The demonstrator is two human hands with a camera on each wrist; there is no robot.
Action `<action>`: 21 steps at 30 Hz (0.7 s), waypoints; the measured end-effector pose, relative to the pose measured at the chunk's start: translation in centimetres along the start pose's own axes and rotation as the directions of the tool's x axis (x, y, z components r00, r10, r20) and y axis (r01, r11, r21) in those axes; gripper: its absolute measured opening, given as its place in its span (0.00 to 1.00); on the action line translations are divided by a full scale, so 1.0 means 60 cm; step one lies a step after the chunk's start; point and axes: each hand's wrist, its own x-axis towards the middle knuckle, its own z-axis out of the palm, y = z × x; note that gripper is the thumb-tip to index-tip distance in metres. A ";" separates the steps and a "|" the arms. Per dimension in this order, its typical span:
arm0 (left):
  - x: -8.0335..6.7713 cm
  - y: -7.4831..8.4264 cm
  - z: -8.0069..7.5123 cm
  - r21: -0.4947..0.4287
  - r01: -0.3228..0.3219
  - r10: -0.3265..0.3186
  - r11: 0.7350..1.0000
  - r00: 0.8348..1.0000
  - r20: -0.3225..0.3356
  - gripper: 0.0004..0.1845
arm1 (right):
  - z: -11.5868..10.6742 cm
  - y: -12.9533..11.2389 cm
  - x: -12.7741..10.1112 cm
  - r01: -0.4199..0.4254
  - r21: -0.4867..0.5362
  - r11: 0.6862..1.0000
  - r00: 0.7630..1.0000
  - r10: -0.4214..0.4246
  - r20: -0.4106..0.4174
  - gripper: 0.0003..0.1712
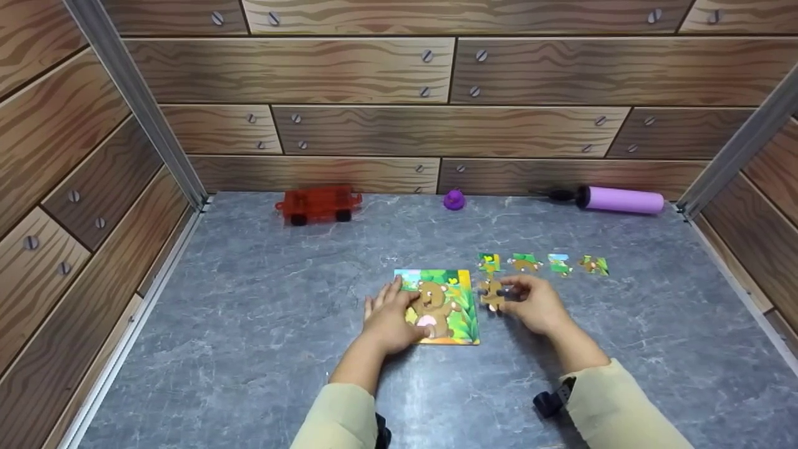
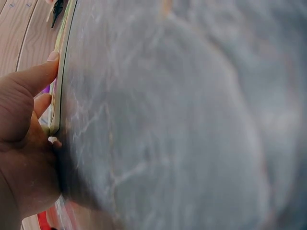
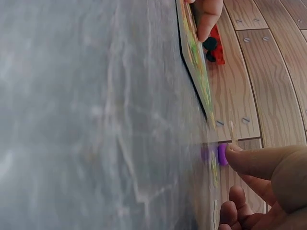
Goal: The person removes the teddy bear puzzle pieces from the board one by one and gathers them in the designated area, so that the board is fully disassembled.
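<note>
Head | right hand (image 1: 537,305) pinches puzzle piece (image 1: 491,294), long axis fore-aft | left hand (image 1: 389,319) outspread

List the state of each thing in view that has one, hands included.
Left hand: fingers spread, resting on the picture board
Right hand: pinching a brown puzzle piece
Picture board: lying flat
Brown puzzle piece: held
Four other pieces: flat, in a row
Red toy vehicle: upright on wheels
Purple toy: upright
Lilac cylinder: on its side
</note>
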 end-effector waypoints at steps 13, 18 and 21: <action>-0.002 0.002 -0.002 -0.005 -0.007 0.007 1.000 1.000 -0.005 0.38 | -0.002 0.018 0.014 -0.052 -0.044 0.998 0.996 0.055 0.073 0.25; -0.003 0.002 -0.003 0.002 -0.007 0.007 1.000 1.000 -0.002 0.38 | -0.002 0.022 0.016 -0.049 -0.061 0.997 0.995 0.054 0.084 0.25; -0.004 0.002 -0.004 0.002 -0.008 0.008 1.000 1.000 0.003 0.38 | -0.002 0.022 0.018 -0.055 -0.070 0.996 0.994 0.061 0.087 0.25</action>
